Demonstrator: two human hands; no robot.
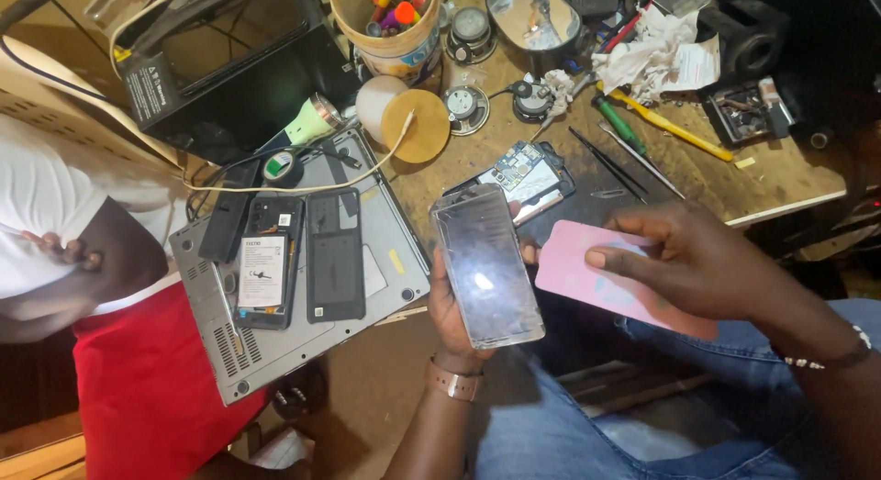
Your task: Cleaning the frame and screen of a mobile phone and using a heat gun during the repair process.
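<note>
Holding a phone (486,267) upright in our left hand (451,315), we cradle it from below and behind, glass face up, above our lap and just off the worktop (780,182) edge. Our right hand (697,260) is clenched on a flat pink card (574,264), thumb on top, its left edge meeting the phone's right side.

Handling note, as we judge it: we keep the card low and nearly flat against the seam, let the left hand brace the body rather than squeeze the glass, and work along the edge with light pressure so the panel does not flex.

Nearby items:
- Opened phone with bare circuit board (523,175), just behind the held phone on the worktop.
- Grey laptop (390,287), lying upside down to the left; on it a black phone back shell (335,255) and a second opened phone carrying a white rectangular label with dark print (263,273).
- Black box with a white-print label on its side (147,85), far left rear.
- Cream bucket of coloured markers (390,26), rear centre.
- Crumpled white paper (656,53), rear right; yellow-handled screwdriver (665,124) and green-handled one (619,122) beside it.
- Small round speakers (466,108), between bucket and tools.
- Another person in white top and red cloth (138,388), at left.
</note>
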